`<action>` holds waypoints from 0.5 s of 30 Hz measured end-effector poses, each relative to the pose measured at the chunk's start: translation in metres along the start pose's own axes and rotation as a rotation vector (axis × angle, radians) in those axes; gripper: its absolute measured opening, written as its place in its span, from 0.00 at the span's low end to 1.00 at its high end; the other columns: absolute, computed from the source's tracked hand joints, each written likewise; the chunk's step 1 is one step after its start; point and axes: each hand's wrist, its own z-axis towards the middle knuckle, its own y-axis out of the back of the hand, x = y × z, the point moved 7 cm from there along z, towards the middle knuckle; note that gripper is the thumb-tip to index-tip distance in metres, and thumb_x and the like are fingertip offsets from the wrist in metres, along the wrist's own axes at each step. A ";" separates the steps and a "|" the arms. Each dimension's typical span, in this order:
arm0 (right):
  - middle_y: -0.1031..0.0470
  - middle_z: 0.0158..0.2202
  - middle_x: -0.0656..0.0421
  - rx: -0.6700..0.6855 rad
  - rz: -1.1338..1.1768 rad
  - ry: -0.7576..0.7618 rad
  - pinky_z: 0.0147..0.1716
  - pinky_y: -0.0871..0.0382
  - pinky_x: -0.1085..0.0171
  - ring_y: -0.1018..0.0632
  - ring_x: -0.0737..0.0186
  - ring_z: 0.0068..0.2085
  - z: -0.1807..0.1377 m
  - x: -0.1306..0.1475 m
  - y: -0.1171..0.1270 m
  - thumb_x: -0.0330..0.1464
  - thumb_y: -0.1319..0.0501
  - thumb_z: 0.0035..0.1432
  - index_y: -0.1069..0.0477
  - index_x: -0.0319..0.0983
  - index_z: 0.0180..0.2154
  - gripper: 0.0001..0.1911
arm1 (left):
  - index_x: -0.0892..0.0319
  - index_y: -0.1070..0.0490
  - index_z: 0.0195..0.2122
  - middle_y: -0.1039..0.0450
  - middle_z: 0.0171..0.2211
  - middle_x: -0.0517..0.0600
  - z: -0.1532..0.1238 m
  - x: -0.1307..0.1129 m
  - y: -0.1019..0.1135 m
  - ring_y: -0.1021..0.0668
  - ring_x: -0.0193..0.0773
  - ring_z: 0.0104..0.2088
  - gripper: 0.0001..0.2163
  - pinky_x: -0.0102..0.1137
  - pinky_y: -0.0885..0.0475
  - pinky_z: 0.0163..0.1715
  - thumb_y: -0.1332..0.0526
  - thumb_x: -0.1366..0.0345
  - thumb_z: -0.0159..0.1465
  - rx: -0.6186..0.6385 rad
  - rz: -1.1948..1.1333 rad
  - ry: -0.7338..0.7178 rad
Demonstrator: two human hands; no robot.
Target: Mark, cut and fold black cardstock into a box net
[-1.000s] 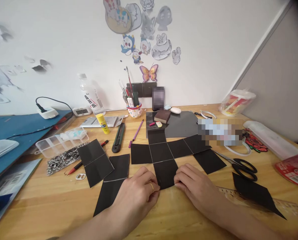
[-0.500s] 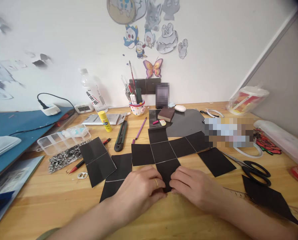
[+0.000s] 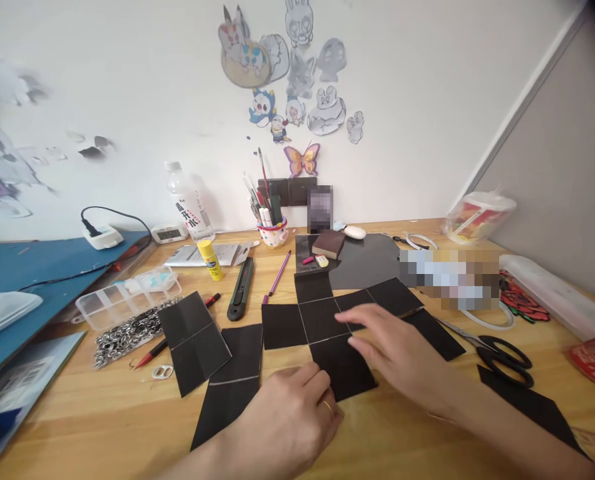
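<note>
A cross-shaped piece of black card [image 3: 324, 319], marked off in squares by pale lines, lies on the wooden table in front of me. My left hand [image 3: 304, 407] is closed at the lower left corner of its near flap, fingers curled and covering that corner. Above the right part of the cross hovers my right hand [image 3: 392, 343], with thumb and index finger apart and nothing held. To the left are a two-square black card piece [image 3: 197, 340] and, partly beneath it, another lined black piece [image 3: 237, 360].
Scissors [image 3: 502, 353] lie at right beside black offcuts [image 3: 527, 407]. A utility knife [image 3: 240, 290], a purple pen [image 3: 280, 273] and a yellow glue stick [image 3: 210, 260] are behind the card. Metal pull tabs [image 3: 127, 333] are heaped at left. A pen cup [image 3: 272, 232] stands near the wall.
My right hand has let go of the near flap and lifted up and away, its fingers opening. The left hand stays by the flap's lower left side. The view has tilted up slightly.
</note>
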 end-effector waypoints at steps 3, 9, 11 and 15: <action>0.29 0.41 0.57 0.084 0.009 0.018 0.41 0.35 0.63 0.29 0.63 0.42 0.005 0.003 0.006 0.30 0.47 0.59 0.35 0.39 0.44 0.10 | 0.61 0.33 0.24 0.34 0.24 0.47 -0.003 -0.003 -0.002 0.30 0.38 0.24 0.08 0.32 0.31 0.20 0.45 0.70 0.61 -0.019 -0.001 -0.020; 0.28 0.32 0.60 0.258 -0.111 0.279 0.31 0.37 0.64 0.31 0.63 0.34 -0.027 0.032 -0.032 0.37 0.42 0.56 0.31 0.39 0.33 0.08 | 0.61 0.31 0.26 0.32 0.24 0.48 -0.006 0.010 -0.004 0.29 0.37 0.26 0.08 0.29 0.32 0.19 0.45 0.68 0.62 -0.002 -0.120 0.081; 0.28 0.31 0.59 0.223 -0.181 0.306 0.30 0.38 0.65 0.31 0.63 0.34 -0.036 0.032 -0.039 0.31 0.46 0.60 0.31 0.38 0.33 0.06 | 0.62 0.31 0.27 0.32 0.25 0.48 -0.004 0.012 -0.003 0.29 0.38 0.28 0.09 0.30 0.31 0.21 0.45 0.65 0.62 0.037 -0.139 0.087; 0.27 0.31 0.57 0.176 -0.297 0.396 0.29 0.37 0.65 0.30 0.62 0.34 -0.046 0.030 -0.044 0.27 0.51 0.62 0.31 0.38 0.39 0.11 | 0.61 0.31 0.27 0.33 0.25 0.48 -0.001 0.012 -0.003 0.29 0.37 0.28 0.10 0.30 0.32 0.23 0.45 0.63 0.62 0.094 -0.163 0.107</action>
